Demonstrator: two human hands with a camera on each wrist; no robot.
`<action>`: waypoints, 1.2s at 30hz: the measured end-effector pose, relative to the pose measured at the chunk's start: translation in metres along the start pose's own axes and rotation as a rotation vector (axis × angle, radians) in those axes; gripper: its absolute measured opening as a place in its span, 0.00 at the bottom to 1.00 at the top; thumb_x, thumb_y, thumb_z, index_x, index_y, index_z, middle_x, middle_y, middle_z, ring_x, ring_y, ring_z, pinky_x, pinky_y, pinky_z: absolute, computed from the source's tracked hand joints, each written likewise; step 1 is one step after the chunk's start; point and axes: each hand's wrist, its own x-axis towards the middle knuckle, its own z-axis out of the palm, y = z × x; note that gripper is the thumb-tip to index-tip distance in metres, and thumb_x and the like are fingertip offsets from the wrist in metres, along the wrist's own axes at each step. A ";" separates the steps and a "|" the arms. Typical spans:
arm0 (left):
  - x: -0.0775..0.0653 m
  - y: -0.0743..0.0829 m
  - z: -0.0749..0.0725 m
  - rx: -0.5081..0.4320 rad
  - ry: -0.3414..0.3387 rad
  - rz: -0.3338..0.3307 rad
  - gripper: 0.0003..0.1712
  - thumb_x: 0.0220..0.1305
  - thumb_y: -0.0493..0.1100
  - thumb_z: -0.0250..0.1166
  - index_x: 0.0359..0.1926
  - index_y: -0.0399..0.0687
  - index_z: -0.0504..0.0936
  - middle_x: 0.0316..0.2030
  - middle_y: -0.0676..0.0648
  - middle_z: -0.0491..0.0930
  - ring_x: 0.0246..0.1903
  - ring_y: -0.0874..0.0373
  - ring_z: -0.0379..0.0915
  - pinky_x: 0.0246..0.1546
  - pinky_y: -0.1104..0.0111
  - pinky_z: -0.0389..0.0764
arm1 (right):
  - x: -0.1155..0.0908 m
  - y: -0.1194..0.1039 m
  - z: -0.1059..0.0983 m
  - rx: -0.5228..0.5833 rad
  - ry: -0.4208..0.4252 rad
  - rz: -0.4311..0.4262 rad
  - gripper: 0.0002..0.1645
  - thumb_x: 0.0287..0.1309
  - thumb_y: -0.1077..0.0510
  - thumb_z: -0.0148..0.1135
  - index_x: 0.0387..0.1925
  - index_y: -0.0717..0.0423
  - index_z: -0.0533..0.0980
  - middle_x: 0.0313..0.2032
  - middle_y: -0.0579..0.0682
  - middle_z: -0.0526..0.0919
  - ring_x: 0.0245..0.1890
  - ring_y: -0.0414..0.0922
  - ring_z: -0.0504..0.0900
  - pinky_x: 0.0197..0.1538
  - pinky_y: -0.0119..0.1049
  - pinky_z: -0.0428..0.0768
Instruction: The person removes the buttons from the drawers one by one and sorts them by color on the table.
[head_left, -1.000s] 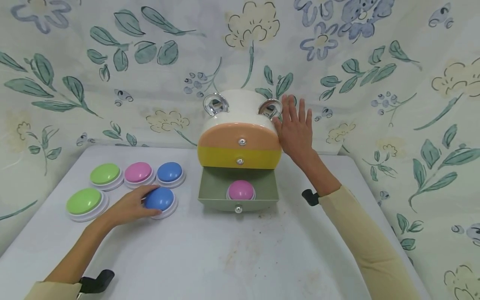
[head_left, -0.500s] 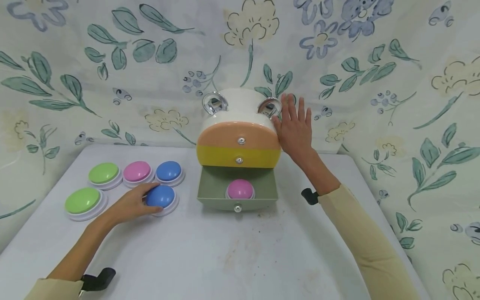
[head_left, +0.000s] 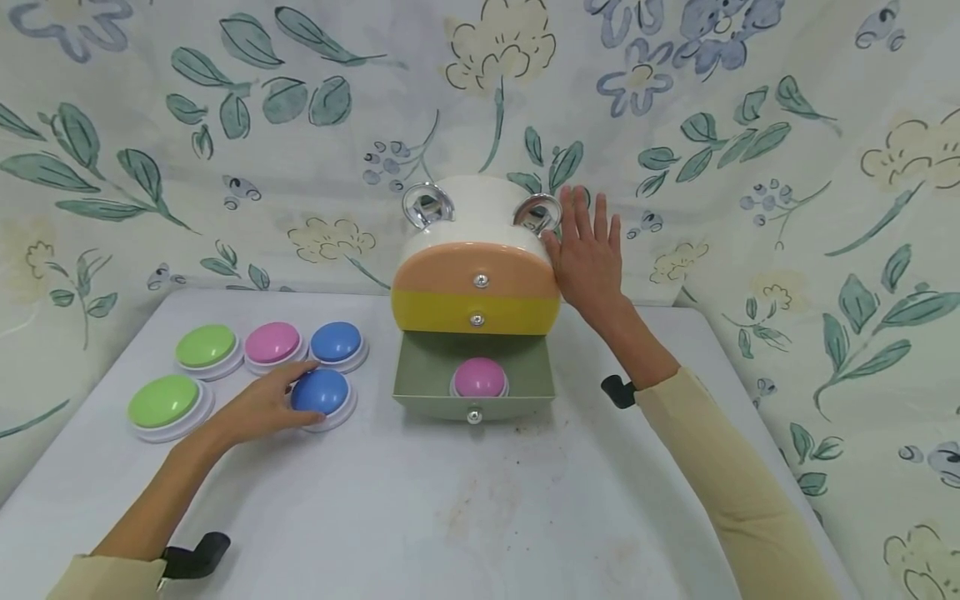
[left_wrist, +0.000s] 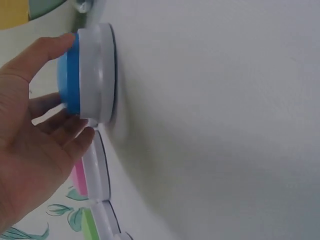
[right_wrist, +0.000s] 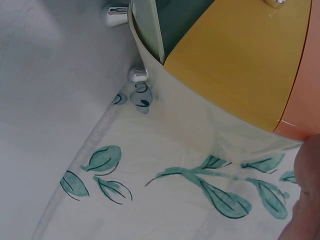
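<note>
In the head view my left hand (head_left: 258,408) holds a blue push button (head_left: 321,392) with a white base, thumb on the near side and fingers on the far side. The left wrist view shows the thumb at the rim of its blue dome (left_wrist: 70,75); the white base stands at or just over the table, I cannot tell which. My right hand (head_left: 591,258) lies with straight fingers against the right side of a small drawer cabinet (head_left: 476,292). Its green bottom drawer (head_left: 420,375) is pulled out, with a pink push button (head_left: 480,379) inside.
Left of the cabinet sit two green push buttons (head_left: 206,346), a pink one (head_left: 272,342) and another blue one (head_left: 336,342), close to the left hand. White table (head_left: 487,517) extends in front. A floral cloth (head_left: 300,167) hangs right behind the cabinet.
The left hand and the blue push button in it have shifted very slightly right and away from me. The right hand keeps its place on the cabinet.
</note>
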 end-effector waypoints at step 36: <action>0.099 0.138 0.048 -0.068 -0.209 0.411 0.34 0.62 0.35 0.70 0.68 0.36 0.71 0.64 0.39 0.73 0.63 0.43 0.69 0.64 0.52 0.71 | -0.002 0.000 0.000 0.039 0.003 -0.009 0.40 0.79 0.43 0.36 0.79 0.56 0.39 0.79 0.55 0.39 0.77 0.58 0.35 0.75 0.56 0.38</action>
